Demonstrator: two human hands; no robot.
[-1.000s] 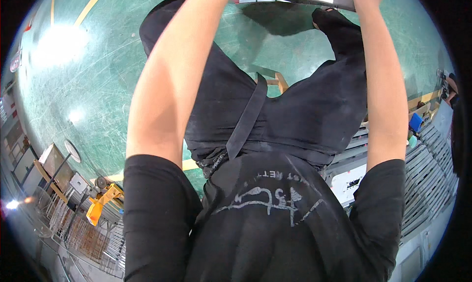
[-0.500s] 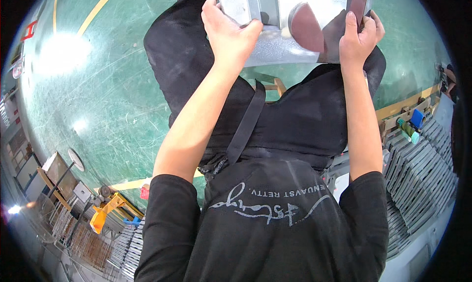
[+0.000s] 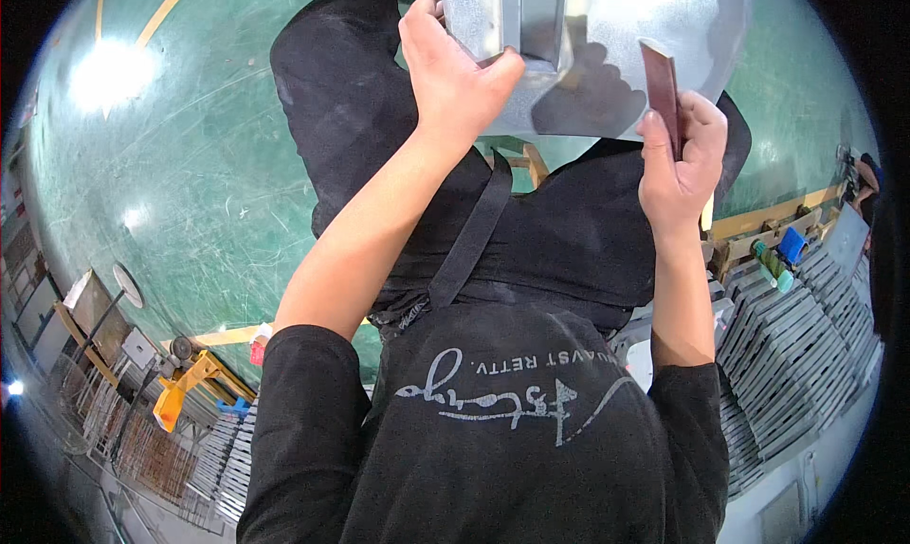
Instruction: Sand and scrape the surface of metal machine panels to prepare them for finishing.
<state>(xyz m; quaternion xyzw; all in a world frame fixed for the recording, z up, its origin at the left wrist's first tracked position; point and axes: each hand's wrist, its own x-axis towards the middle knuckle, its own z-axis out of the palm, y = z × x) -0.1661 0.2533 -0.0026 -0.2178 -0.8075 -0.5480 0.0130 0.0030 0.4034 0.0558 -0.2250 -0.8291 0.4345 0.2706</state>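
Note:
A shiny grey sheet-metal part with a raised channel lies across my lap at the top of the view, its far side cut off by the frame. My left hand grips its left edge, thumb against the metal and fingers partly hidden behind it. At the near right side, my right hand pinches a reddish-brown piece of sandpaper, which stands up edge-on between thumb and fingers. A dark reflection or shadow shows on the metal left of this hand.
A wooden stool shows partly between my legs. Stacked grey metal parts stand at the right, with a blue object and a green roll nearby. Yellow equipment and racks are at the lower left. Another person is at the far right.
My right hand has drawn down toward me with the sandpaper. The reddish-brown flap seen over the metal's middle no longer shows there. More of the metal's right part is now visible.

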